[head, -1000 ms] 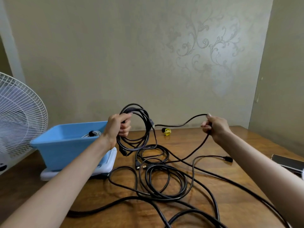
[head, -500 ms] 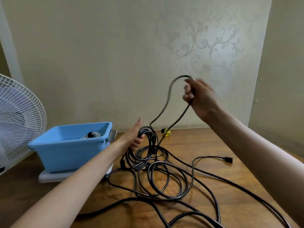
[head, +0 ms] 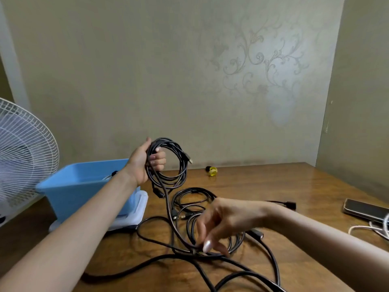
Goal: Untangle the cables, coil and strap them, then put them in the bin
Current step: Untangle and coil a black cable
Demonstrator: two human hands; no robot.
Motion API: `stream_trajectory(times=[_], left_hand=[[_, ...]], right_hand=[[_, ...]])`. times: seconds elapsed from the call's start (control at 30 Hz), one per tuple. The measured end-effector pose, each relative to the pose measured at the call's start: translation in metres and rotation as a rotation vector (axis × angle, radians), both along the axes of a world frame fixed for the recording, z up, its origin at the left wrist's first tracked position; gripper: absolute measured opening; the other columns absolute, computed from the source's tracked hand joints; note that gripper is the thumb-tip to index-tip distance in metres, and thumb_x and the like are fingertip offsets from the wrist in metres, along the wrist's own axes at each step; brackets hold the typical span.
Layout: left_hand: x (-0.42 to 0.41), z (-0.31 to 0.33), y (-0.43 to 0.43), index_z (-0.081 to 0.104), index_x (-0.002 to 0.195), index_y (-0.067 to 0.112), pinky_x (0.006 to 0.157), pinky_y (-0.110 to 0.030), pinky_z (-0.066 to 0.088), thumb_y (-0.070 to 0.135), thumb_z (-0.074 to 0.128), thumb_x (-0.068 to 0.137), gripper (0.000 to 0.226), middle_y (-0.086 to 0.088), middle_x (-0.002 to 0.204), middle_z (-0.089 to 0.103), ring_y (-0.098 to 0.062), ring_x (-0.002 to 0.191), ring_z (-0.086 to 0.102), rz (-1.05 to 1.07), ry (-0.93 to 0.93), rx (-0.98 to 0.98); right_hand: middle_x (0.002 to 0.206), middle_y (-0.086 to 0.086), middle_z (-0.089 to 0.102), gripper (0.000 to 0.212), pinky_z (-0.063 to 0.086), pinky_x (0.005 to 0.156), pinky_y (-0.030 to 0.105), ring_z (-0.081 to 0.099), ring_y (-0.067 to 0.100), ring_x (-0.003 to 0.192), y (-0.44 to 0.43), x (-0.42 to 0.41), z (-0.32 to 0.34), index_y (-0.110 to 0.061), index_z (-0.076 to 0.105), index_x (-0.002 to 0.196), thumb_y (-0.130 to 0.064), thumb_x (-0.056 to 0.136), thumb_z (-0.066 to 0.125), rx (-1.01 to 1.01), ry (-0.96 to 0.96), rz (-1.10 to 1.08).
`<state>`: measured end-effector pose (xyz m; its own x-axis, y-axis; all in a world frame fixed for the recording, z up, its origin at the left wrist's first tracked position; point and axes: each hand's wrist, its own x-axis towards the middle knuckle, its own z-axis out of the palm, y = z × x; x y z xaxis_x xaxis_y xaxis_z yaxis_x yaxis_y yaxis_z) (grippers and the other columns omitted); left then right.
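My left hand [head: 143,163] grips a coil of black cable [head: 182,165], held up above the wooden table [head: 273,182]. One strand runs from the coil down to the table. My right hand [head: 227,220] is low over the table, and its fingertips pinch that strand where it meets the tangle of black cables [head: 189,199]. The blue bin [head: 80,186] stands at the left, behind my left forearm, with a cable partly visible inside. A small yellow strap [head: 213,171] lies at the table's far edge.
A white fan [head: 23,152] stands at the far left beside the bin. The bin sits on a white lid [head: 139,209]. A phone [head: 366,209] and a white cord [head: 370,228] lie at the right edge. The wall is close behind the table.
My right hand has come down from head height to the cables on the table. My left hand has lifted the coil higher, with one more loop laid on it.
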<state>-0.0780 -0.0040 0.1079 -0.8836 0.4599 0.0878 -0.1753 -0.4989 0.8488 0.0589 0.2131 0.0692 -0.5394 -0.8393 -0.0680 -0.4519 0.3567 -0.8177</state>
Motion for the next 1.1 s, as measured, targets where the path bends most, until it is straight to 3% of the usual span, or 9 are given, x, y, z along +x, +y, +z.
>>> stream_trajectory(times=[0.13,0.4,0.5,0.57,0.7,0.8,0.9,1.0,1.1], left_hand=[[0.002,0.011,-0.013,0.039,0.048,0.018,0.035,-0.018,0.019,0.044,0.024,0.1,0.06,0.006,0.045,0.029,-0.005,0.04,0.016,-0.048,0.071,0.084],[0.005,0.027,-0.041,0.052,0.081,0.002,0.055,-0.028,0.032,0.037,0.016,0.103,0.055,-0.004,0.061,0.035,-0.015,0.055,0.034,-0.48,0.119,0.201],[0.001,0.033,-0.049,0.052,0.081,0.003,0.052,-0.029,0.029,0.038,0.015,0.104,0.055,-0.004,0.061,0.035,-0.016,0.053,0.034,-0.579,0.155,0.179],[0.002,0.038,-0.049,0.051,0.074,0.005,0.047,-0.027,0.029,0.038,0.018,0.103,0.054,-0.001,0.056,0.033,-0.014,0.047,0.033,-0.583,0.161,0.108],[0.026,0.043,-0.026,0.04,0.051,0.017,0.031,-0.016,0.016,0.04,0.034,0.096,0.05,0.01,0.039,0.022,-0.001,0.028,0.02,-0.162,0.216,-0.355],[0.034,0.035,-0.001,0.038,0.054,0.017,0.03,-0.014,0.014,0.042,0.034,0.099,0.052,0.009,0.04,0.023,-0.001,0.028,0.018,-0.093,0.251,-0.579],[0.037,0.027,0.019,0.035,0.06,0.015,0.029,-0.013,0.016,0.045,0.029,0.1,0.051,0.009,0.041,0.023,-0.002,0.028,0.018,-0.023,0.269,-0.663],[0.042,0.022,0.032,0.037,0.063,0.014,0.029,-0.013,0.015,0.052,0.026,0.1,0.053,0.008,0.041,0.025,-0.001,0.028,0.019,0.007,0.271,-0.653],[0.046,0.02,0.04,0.043,0.065,0.014,0.031,-0.013,0.017,0.066,0.025,0.092,0.061,0.007,0.043,0.028,-0.002,0.031,0.022,0.001,0.307,-0.659]], right_hand=[[0.072,0.007,0.064,0.007,0.039,0.055,0.026,0.056,0.018,0.063,0.007,-0.008,-0.015,-0.015,0.068,0.096,-0.016,0.091,0.063,0.179,0.038,-0.176],[0.065,-0.002,0.065,0.026,0.047,0.063,0.019,0.06,0.009,0.062,0.097,-0.05,-0.007,-0.012,0.065,0.072,-0.035,0.083,0.068,0.079,0.085,-0.725],[0.078,0.006,0.065,0.02,0.051,0.07,0.024,0.06,0.015,0.071,0.133,-0.058,-0.005,-0.004,0.069,0.085,-0.024,0.079,0.068,-0.101,-0.015,-0.865],[0.069,0.008,0.051,0.014,0.042,0.055,0.022,0.047,0.014,0.056,0.146,-0.062,-0.004,-0.002,0.07,0.088,-0.015,0.086,0.063,-0.241,-0.097,-0.998],[0.054,0.003,0.045,0.017,0.02,0.031,0.012,0.026,0.003,0.032,0.132,-0.071,0.015,-0.005,0.056,0.089,-0.006,0.098,0.042,-0.551,-0.439,-1.033],[0.065,0.013,0.054,0.02,0.034,0.028,0.015,0.041,0.009,0.028,0.092,-0.063,0.044,-0.001,0.049,0.09,-0.001,0.099,0.032,-0.924,-0.67,-1.016],[0.1,0.027,0.059,0.027,0.059,0.054,0.036,0.068,0.033,0.071,0.051,-0.045,0.066,0.01,0.051,0.105,0.003,0.098,0.026,-1.159,-0.719,-0.848],[0.11,0.022,0.067,0.028,0.06,0.077,0.038,0.069,0.029,0.094,0.021,-0.031,0.076,0.004,0.055,0.115,0.006,0.096,0.035,-0.915,-0.419,-0.708],[0.093,0.018,0.073,0.014,0.06,0.067,0.028,0.073,0.024,0.079,-0.001,-0.025,0.079,0.0,0.067,0.101,0.001,0.089,0.061,-0.541,0.19,-0.87]])
